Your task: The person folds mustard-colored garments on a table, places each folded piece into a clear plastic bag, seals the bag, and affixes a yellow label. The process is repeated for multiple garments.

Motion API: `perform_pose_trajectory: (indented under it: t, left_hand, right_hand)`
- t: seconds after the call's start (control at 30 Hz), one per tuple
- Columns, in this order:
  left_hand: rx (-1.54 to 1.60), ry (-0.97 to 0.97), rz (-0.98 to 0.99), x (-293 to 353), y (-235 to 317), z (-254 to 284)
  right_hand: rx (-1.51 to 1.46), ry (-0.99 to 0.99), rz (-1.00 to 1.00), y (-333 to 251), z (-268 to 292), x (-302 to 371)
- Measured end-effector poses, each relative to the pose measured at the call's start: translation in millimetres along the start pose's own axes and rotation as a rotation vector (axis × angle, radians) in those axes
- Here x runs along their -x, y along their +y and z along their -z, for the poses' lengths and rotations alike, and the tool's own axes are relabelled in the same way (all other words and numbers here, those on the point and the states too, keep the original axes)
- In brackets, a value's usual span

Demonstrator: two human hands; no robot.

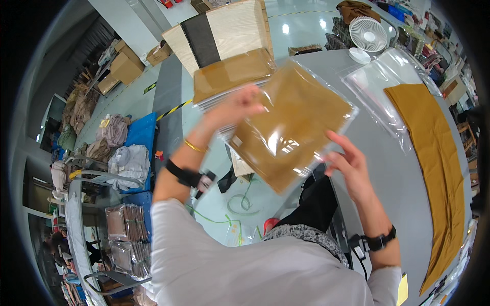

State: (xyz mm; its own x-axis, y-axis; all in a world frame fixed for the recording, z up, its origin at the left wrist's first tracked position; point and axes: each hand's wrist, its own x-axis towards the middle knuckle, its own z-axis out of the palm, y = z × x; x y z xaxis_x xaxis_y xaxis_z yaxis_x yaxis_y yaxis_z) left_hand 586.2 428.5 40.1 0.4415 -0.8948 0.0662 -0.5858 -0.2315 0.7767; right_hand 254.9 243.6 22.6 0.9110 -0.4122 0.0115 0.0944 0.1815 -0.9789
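A flat, clear plastic bag with a folded mustard-brown cloth item inside hangs tilted in front of me, over the gap between the grey table and a stack on the left. My left hand, slightly smeared by motion, is closed at the bag's left edge. At its lower right edge, my right hand pinches the plastic between thumb and fingers. Similar bagged brown items lie stacked beyond my left hand. A long folded strip of brown cloth lies along the table's right side.
The grey table curves round my right. Empty clear bags lie on it, near a white fan. Left, beyond a yellow-black floor stripe, piled garments sit on a blue platform. Green strapping lies on the floor.
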Motion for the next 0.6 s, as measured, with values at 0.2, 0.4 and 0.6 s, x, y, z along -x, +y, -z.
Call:
perform_pose_trajectory:
  t: [0.2, 0.4, 0.6]
  left_hand:
    - [-0.772, 0.482, -0.273, -73, -23, 153]
    - [-0.866, 0.209, -0.323, -77, -94, 78]
    - [-0.966, 0.187, -0.292, -71, -87, 57]
  right_hand:
    - [-0.397, -0.210, -0.025, 13, -125, -161]
    - [-0.564, -0.075, -0.052, 55, -160, -220]
    - [0.471, -0.221, 0.261, 89, -18, -94]
